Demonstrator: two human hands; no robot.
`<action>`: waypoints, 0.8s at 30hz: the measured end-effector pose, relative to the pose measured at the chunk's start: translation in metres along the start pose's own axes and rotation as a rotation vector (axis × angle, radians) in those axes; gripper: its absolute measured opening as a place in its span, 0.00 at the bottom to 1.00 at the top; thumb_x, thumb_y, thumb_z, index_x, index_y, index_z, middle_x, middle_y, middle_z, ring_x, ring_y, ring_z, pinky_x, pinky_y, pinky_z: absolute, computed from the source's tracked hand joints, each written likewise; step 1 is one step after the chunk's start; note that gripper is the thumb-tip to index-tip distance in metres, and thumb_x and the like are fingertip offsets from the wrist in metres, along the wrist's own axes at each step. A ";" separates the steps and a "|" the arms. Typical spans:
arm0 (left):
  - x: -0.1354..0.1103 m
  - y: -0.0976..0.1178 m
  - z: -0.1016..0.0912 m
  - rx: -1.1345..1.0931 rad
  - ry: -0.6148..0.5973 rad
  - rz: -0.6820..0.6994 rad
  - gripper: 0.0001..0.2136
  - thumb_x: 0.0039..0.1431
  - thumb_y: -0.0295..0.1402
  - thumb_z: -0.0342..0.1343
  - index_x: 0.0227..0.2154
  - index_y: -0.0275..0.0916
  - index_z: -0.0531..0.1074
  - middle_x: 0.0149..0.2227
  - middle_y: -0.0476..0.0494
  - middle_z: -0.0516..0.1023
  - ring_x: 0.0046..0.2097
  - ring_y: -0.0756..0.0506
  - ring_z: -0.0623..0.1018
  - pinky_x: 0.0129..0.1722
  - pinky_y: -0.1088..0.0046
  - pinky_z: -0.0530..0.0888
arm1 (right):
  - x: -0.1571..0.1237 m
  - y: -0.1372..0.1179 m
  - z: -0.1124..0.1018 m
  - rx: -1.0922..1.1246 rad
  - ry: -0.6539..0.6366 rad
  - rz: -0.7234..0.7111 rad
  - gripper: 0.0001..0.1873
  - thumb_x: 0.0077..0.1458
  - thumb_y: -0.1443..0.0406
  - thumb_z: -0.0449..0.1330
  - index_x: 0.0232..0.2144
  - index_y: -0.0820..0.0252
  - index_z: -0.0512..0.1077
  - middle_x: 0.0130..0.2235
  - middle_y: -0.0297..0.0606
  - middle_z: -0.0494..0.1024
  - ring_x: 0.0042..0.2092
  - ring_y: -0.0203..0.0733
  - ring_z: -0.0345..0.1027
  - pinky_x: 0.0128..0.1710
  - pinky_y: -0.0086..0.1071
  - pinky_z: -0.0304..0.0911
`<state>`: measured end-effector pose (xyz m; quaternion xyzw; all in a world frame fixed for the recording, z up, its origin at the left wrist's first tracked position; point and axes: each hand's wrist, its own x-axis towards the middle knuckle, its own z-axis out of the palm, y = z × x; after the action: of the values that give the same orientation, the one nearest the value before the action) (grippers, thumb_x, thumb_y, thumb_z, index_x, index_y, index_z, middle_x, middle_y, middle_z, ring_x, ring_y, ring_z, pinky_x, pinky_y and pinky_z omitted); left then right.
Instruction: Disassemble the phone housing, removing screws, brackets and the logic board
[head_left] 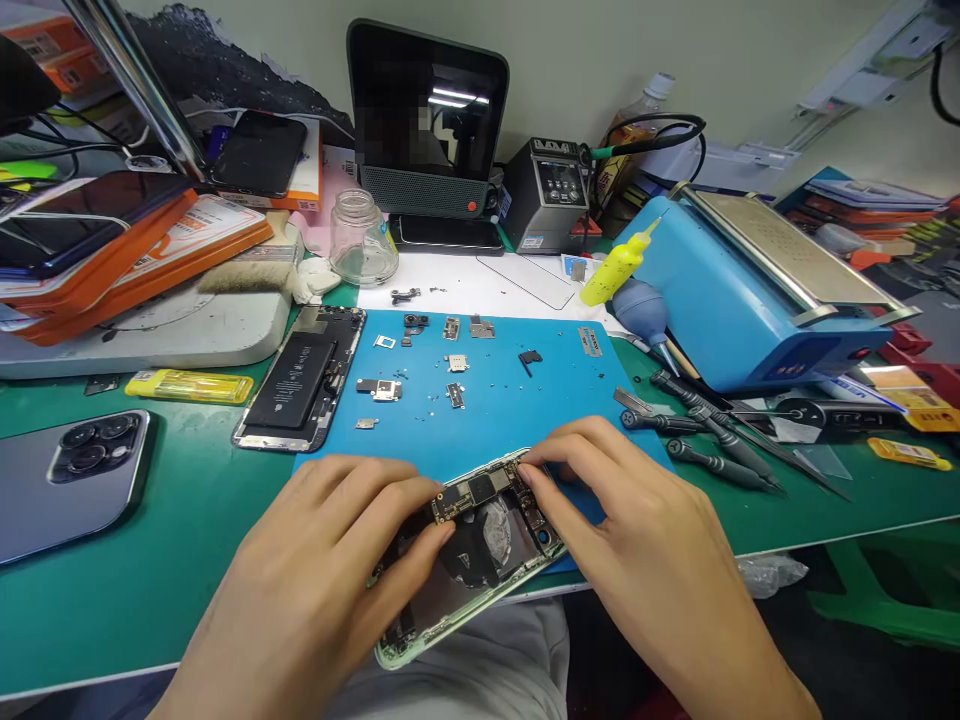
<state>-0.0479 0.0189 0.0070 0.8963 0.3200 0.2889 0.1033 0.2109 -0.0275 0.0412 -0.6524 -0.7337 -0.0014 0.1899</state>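
Observation:
A phone's logic board (484, 489) lies slantwise over the upper edge of an opened pale green phone housing (450, 615). My left hand (337, 560) pinches the board's left end between thumb and index finger. At its right end, the thumb and fingers of my right hand (622, 520) close on the board's corner beside the housing's top edge. The housing is tilted at the mat's near edge, its inside facing up. Part of its left side is hidden behind my left hand.
Small phone parts (382, 390) and screws lie on the blue mat (495, 420). Left are a battery-bearing phone assembly (296, 385) and another phone (75, 480). Right are screwdrivers (720, 440), a blower (642, 310), a yellow bottle (616, 268) and a blue machine (712, 300). A glass jar (364, 240) stands behind.

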 end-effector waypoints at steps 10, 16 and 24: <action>-0.002 -0.005 0.000 -0.017 -0.016 0.027 0.05 0.84 0.30 0.58 0.56 0.41 0.75 0.51 0.50 0.85 0.53 0.45 0.78 0.59 0.65 0.70 | 0.001 -0.015 0.001 -0.141 0.024 0.003 0.08 0.77 0.64 0.61 0.39 0.51 0.74 0.40 0.33 0.82 0.32 0.43 0.79 0.26 0.40 0.64; 0.002 -0.001 0.001 -0.037 0.026 0.001 0.05 0.85 0.31 0.56 0.52 0.41 0.77 0.49 0.50 0.86 0.51 0.44 0.79 0.58 0.64 0.71 | -0.002 -0.023 0.005 -0.233 0.079 -0.028 0.14 0.79 0.64 0.55 0.38 0.52 0.74 0.37 0.37 0.79 0.29 0.45 0.76 0.26 0.42 0.63; 0.002 0.000 0.000 -0.054 0.032 -0.018 0.07 0.87 0.32 0.54 0.52 0.41 0.78 0.48 0.50 0.87 0.50 0.44 0.80 0.57 0.64 0.71 | 0.000 -0.007 -0.001 -0.052 0.042 0.003 0.09 0.77 0.66 0.61 0.40 0.52 0.75 0.38 0.31 0.81 0.32 0.39 0.78 0.28 0.35 0.69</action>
<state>-0.0463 0.0200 0.0083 0.8857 0.3215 0.3108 0.1250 0.2043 -0.0289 0.0436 -0.6581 -0.7282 -0.0338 0.1882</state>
